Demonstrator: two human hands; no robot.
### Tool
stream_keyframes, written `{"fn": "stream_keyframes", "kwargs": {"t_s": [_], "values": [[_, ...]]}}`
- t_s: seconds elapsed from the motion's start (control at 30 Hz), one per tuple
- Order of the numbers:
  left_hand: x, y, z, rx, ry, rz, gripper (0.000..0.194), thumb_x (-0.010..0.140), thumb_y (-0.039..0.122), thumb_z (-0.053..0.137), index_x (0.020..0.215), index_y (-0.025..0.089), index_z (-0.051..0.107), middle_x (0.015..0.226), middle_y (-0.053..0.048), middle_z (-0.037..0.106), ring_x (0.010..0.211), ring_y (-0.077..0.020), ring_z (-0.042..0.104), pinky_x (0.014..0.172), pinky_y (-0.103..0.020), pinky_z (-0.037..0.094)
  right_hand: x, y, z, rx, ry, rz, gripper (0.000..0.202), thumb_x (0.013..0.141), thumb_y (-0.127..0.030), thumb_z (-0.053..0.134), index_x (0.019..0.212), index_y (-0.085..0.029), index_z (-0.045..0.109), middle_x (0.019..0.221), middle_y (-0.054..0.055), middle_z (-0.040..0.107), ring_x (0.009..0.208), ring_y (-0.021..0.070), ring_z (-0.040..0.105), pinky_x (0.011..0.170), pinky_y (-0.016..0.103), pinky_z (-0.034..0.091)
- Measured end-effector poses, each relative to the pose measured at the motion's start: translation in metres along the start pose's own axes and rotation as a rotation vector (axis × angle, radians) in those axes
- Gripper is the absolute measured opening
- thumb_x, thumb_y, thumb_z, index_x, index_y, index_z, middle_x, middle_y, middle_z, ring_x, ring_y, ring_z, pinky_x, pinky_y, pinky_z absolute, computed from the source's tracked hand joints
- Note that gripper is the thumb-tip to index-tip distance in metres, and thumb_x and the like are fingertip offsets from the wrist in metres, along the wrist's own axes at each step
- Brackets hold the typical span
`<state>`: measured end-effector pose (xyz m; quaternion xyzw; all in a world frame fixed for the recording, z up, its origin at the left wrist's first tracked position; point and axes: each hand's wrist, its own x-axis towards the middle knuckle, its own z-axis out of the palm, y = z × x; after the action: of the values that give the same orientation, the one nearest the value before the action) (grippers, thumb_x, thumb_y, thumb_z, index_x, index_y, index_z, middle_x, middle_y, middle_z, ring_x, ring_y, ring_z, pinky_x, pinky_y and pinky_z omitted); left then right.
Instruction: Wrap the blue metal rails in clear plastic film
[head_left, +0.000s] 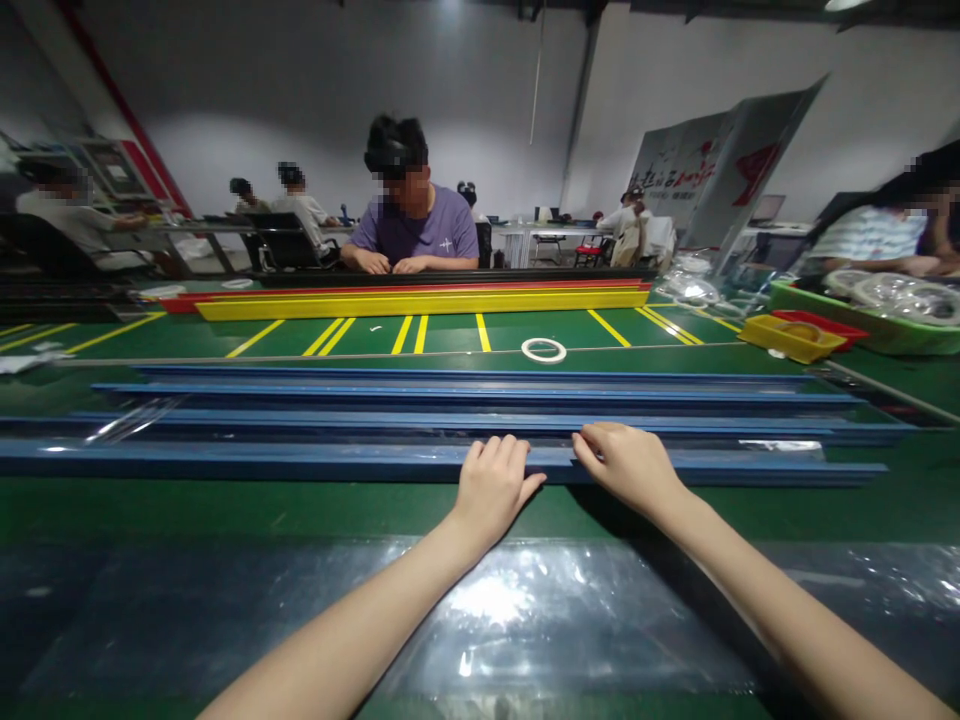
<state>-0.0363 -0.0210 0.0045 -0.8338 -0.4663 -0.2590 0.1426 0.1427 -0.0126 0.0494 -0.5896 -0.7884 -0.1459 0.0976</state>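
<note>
Several long blue channel strips (712,473) lie side by side across the green table in front of me. My left hand (491,482) rests over the nearest strip, its fingers bent over the far side and the thumb on the near side. Just to the right, my right hand (628,462) is at the same strip with its fingers curled in and the thumb close to them. Whatever those fingertips pinch is hidden. Clear film (780,449) shows in the nearest strip at the right, and more clear film (142,418) lies across the strips at the left.
A wide clear plastic sheet (300,610) covers the near table. Beyond are a white tape ring (544,350) and yellow strips (420,302). A yellow tray (791,338) and a green basket (885,335) stand right. A co-worker (420,225) sits opposite.
</note>
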Motion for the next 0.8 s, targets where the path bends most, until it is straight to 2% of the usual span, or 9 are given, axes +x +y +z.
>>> {"fn": "stream_keyframes", "kwargs": {"t_s": [0.2,0.47,0.7,0.8], "values": [[0.0,-0.001,0.001,0.013,-0.007,-0.004,0.028,0.077,0.043,0.053,0.088,0.016,0.052,0.081,-0.003,0.058,0.076,-0.0188,0.051,0.065,-0.031,0.033,0.007,-0.018,0.02,0.03,0.14,-0.081,0.035,0.084,-0.027,0.033,0.058,-0.018,0.054,0.06,0.002,0.061,0.059,0.0104,0.053,0.051,0.024,0.022],[0.001,0.0,0.002,0.022,-0.003,0.006,0.027,0.077,0.043,0.052,0.083,0.017,0.052,0.078,-0.002,0.057,0.074,-0.0183,0.051,0.064,-0.032,0.033,0.007,-0.009,0.039,0.004,0.391,-0.215,0.035,0.083,-0.024,0.033,0.055,-0.016,0.054,0.051,0.003,0.054,0.051,0.0099,0.047,0.049,0.024,0.022],[0.001,-0.002,0.0,-0.004,-0.011,0.051,0.024,0.079,0.039,0.05,0.085,0.017,0.053,0.08,-0.003,0.057,0.074,-0.0185,0.051,0.065,-0.031,0.034,0.009,-0.007,0.038,-0.004,0.307,-0.194,0.037,0.083,-0.025,0.031,0.057,-0.015,0.055,0.051,0.004,0.055,0.048,0.0104,0.046,0.048,0.025,0.021],[0.001,-0.002,-0.001,-0.063,-0.013,0.112,0.027,0.079,0.04,0.048,0.089,0.015,0.053,0.082,-0.005,0.057,0.076,-0.0187,0.051,0.066,-0.031,0.035,0.007,-0.003,0.037,-0.012,0.277,-0.182,0.038,0.083,-0.026,0.03,0.057,-0.015,0.056,0.052,0.004,0.056,0.048,0.0109,0.047,0.049,0.025,0.022]]}}
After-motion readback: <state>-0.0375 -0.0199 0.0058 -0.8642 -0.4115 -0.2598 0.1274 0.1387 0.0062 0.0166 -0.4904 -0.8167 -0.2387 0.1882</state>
